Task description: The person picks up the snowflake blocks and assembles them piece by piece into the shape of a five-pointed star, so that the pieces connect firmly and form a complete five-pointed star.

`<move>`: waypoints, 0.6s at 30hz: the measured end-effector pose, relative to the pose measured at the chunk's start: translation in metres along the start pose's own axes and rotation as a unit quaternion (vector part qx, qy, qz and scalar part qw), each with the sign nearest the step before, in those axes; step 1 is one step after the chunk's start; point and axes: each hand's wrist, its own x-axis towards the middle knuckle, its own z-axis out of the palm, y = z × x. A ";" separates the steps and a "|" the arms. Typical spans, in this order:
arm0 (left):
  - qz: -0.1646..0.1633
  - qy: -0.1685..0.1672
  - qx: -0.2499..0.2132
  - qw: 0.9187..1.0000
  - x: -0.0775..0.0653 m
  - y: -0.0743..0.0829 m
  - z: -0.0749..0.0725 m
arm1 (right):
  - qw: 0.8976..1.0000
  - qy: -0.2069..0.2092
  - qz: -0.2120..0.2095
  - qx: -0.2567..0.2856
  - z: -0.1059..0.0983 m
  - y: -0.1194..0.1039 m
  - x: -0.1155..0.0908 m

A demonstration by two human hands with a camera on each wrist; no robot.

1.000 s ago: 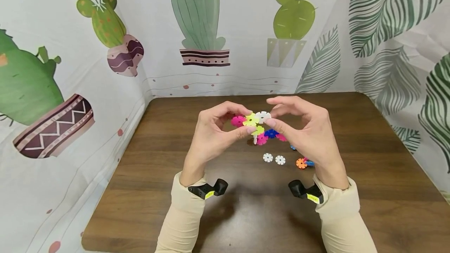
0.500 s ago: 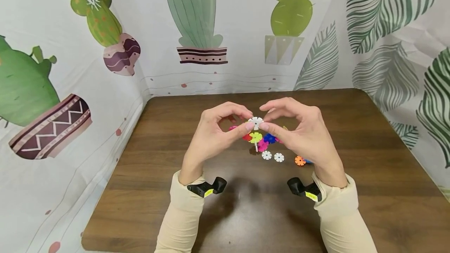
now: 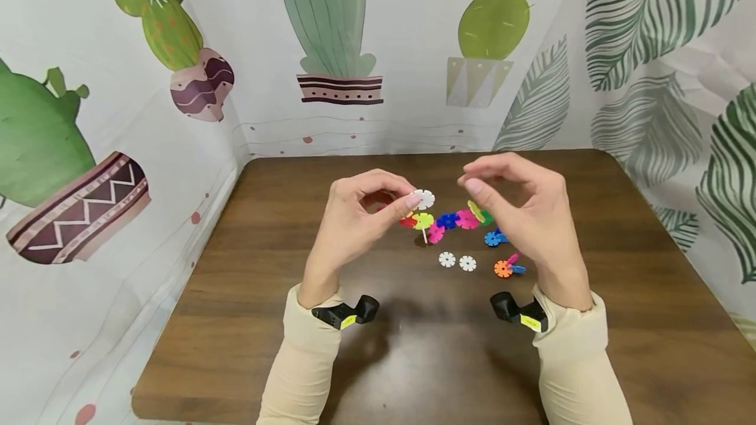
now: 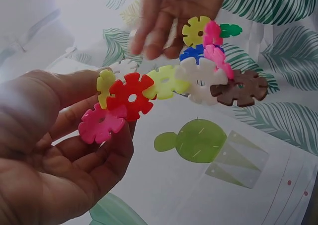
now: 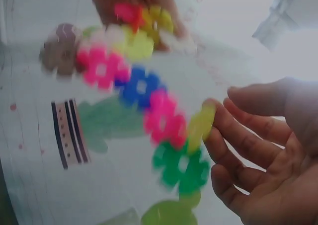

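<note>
Plainly, the chain of notched discs (image 3: pixel 447 221) hangs above the table (image 3: pixel 449 353), its near end pinched by the left hand (image 3: pixel 363 215), whose thumb and fingers hide part of it. A white disc (image 3: pixel 424 199) shows at the thumb tip. The chain bends and branches in pink, red, yellow, white, brown, blue and green. The right hand (image 3: pixel 528 215) grips nothing, fingers loosely bent just beside the far end; whether they touch it, I cannot tell. It partly covers a blue cluster (image 3: pixel 493 239). Nearer lie two loose white discs (image 3: pixel 468 263) and an orange-pink-blue cluster (image 3: pixel 503 269). Behind hangs a cactus-print cloth (image 3: pixel 413 120).
</note>
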 end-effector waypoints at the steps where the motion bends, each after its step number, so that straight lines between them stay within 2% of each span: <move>1: -0.005 0.004 -0.003 1.000 0.000 0.001 -0.001 | 1.000 0.011 0.007 0.004 -0.002 0.004 0.001; 5: -0.019 0.015 -0.008 1.000 -0.001 0.002 -0.006 | 0.998 0.040 0.045 0.018 -0.011 0.026 0.006; 8: -0.014 0.025 -0.005 1.000 0.001 0.003 -0.008 | 0.995 0.038 0.079 0.035 -0.015 0.045 0.008; 12: -0.011 0.035 0.001 0.999 0.003 0.004 -0.010 | 0.990 -0.012 0.138 0.005 -0.011 0.073 -0.004; 15: -0.023 0.030 -0.001 0.999 0.003 0.004 -0.010 | 0.978 -0.063 0.197 -0.026 -0.004 0.096 -0.023; 18: -0.029 0.027 0.000 0.999 0.002 0.004 -0.010 | 0.968 -0.085 0.232 -0.037 -0.001 0.116 -0.039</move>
